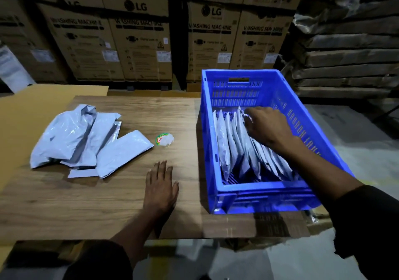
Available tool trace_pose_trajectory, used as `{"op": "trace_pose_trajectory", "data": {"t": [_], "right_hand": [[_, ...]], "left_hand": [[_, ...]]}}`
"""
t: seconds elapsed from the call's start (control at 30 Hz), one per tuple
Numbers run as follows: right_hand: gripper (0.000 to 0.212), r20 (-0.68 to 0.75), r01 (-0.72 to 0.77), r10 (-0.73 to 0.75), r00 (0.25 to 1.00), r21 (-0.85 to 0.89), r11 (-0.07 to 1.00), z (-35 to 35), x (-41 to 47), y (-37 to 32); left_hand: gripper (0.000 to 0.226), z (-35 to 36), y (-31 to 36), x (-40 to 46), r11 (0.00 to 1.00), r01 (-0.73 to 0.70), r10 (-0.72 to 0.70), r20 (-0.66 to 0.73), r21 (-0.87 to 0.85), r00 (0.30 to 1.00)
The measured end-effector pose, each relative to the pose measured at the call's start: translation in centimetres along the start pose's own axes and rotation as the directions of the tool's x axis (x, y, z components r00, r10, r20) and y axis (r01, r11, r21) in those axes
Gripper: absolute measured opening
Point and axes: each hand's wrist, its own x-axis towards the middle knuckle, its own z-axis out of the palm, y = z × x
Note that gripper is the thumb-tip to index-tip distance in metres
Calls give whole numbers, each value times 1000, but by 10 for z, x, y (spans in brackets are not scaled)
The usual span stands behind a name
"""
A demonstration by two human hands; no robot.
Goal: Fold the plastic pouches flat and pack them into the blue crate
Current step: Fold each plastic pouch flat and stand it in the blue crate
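Right hand (266,126) in blue crate (254,188), fingers on upright pouches (235,148), grip unclear. Left hand (160,185) flat on desk (103,204), fingers straight, nearer loose pouch pile (86,139) far-left.

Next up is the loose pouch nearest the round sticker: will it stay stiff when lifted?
Probably not: the pouch looks thin, creased and puffy, so it should sag. Its glossy film may slip between fingers. Likely light.

Left hand (160,185) lies flat, palm down, fingers straight and close together, thumb out to the right; forearm runs back to a dark sleeve. Right hand (266,126) reaches forward and left, palm down, fingers loosely curled and pointing left; arm extended, dark sleeve at the lower right.
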Motion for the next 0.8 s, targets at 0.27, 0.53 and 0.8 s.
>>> {"op": "trace_pose_trajectory", "data": {"t": [0.27,0.53,0.8], "right_hand": [[30,-20,264,-266,964,205,942,3,21,-159],[31,273,239,-279,921,172,956,66,5,-226],[26,372,165,-256,892,260,952,119,-23,-238]], "left_hand": [[76,-20,-80,21,988,124,-118,-72,89,990],[84,-27,-148,48,980,161,-162,-8,119,987],[72,-12,-135,8,992,-124,124,-29,28,992]]}}
